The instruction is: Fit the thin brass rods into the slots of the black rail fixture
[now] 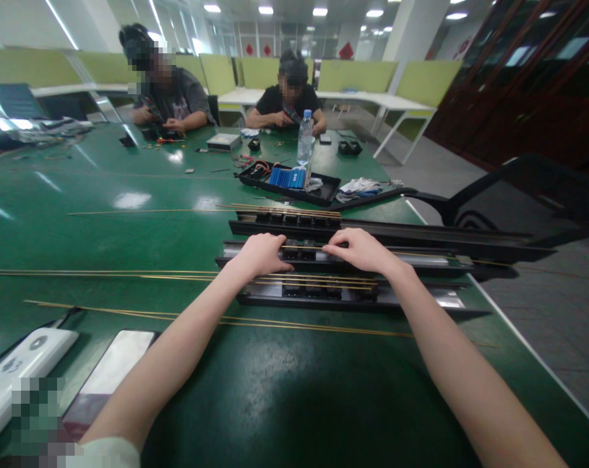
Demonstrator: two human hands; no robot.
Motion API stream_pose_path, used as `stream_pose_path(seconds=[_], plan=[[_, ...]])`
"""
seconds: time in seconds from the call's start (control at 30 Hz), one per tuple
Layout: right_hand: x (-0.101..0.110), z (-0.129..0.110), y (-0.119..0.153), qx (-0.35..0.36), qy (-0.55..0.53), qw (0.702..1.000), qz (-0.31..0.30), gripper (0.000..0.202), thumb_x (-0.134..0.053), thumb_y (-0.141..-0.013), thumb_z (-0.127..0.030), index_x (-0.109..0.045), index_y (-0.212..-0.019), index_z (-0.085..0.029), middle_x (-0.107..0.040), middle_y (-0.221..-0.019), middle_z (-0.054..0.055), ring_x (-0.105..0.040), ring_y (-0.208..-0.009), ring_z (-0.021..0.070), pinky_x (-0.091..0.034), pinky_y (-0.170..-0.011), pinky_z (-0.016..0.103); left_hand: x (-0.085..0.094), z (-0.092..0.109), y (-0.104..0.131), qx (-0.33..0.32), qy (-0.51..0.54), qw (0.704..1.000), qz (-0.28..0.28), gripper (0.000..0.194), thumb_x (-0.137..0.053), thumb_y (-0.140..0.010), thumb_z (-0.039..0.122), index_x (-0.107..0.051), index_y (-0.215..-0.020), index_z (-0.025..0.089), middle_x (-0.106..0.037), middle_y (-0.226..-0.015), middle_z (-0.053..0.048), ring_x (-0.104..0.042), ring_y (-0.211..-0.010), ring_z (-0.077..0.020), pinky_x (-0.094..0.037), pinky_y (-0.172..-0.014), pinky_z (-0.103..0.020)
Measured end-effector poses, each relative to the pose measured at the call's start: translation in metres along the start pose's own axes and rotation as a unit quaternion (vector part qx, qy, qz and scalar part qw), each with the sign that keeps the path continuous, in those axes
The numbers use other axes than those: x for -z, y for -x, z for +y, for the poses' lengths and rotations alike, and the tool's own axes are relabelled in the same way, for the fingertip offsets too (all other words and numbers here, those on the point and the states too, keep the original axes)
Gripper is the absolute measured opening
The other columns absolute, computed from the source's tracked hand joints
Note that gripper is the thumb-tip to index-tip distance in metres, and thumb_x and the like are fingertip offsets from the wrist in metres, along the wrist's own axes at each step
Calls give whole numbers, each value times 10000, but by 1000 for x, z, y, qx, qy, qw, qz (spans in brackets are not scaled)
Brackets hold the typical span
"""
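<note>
Across the middle black channel rail [441,260], my left hand [262,253] has its thumb at the near wall and its fingers over the far side, gripping it. Small black blocks [301,249] sit in this rail just right of that hand. My right hand [360,248] is closed in a pinch on a thin brass rod [304,247] that runs along the rail over the blocks. A nearer black rail [353,303] holds several black blocks, with brass rods [324,279] lying over them. A farther rail [285,229] also carries blocks and rods.
Loose brass rods [294,325] lie on the green table [275,383] before the rails. A phone [114,364] and white device [26,370] are at left. Beyond stand a black tray [328,188], a water bottle [305,138] and two people working. A chair [519,195] is right.
</note>
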State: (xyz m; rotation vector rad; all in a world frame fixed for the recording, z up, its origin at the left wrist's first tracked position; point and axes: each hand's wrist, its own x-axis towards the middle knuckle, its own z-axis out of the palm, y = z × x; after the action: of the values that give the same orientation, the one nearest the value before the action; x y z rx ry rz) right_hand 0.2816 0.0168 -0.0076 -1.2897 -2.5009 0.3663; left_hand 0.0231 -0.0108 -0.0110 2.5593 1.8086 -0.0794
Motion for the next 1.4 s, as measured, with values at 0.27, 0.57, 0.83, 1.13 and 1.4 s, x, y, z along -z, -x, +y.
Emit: stream_pose_path(seconds=[0.27,0.57,0.83,1.13,1.4], plan=[[7,5,2,26,-20,999,-19,346,-562,-914,-463,-758,-779,-213,-754,-885,43,-660,-832,208,-467,-794,296,-1,-1,0,-11,-6,1000,7,663,-602,-718,720,-621,-1132,204,-724,-1071,-130,-679,-990,-333,-517,-814,-391],[10,12,4,35,-53,997,-34,353,-561,-912,-456,-758,-760,-206,-756,-899,46,-663,-850,212,-470,-812,297,-2,-2,-1,-14,-11,1000,11,674,-595,-716,734,-622,-1125,199,-727,-1065,-131,-684,-974,-335,-523,-795,-390],[18,18,7,2,-77,995,-62,319,-591,-884,-459,-779,-814,-211,-761,-950,46,-668,-870,228,-487,-835,313,-2,-2,1,-8,-12,1000,9,674,-608,-716,724,-620,-1148,207,-727,-1072,-125,-684,-983,-322,-515,-806,-374],[23,21,9,22,-56,997,-52,343,-585,-880,-464,-787,-767,-211,-688,-1204,75,-634,-1061,260,-465,-961,354,-1,-3,1,-8,-11,1000,7,702,-598,-715,738,-613,-1167,202,-724,-1082,-129,-678,-994,-334,-513,-801,-381],[29,32,13,22,-100,989,-108,290,-609,-868,-445,-798,-933,-235,-707,-1179,46,-640,-1081,247,-465,-1002,343,-3,-4,0,-1,-8,1000,3,714,-600,-708,747,-612,-1177,210,-719,-1102,-126,-674,-1010,-327,-507,-819,-375]])
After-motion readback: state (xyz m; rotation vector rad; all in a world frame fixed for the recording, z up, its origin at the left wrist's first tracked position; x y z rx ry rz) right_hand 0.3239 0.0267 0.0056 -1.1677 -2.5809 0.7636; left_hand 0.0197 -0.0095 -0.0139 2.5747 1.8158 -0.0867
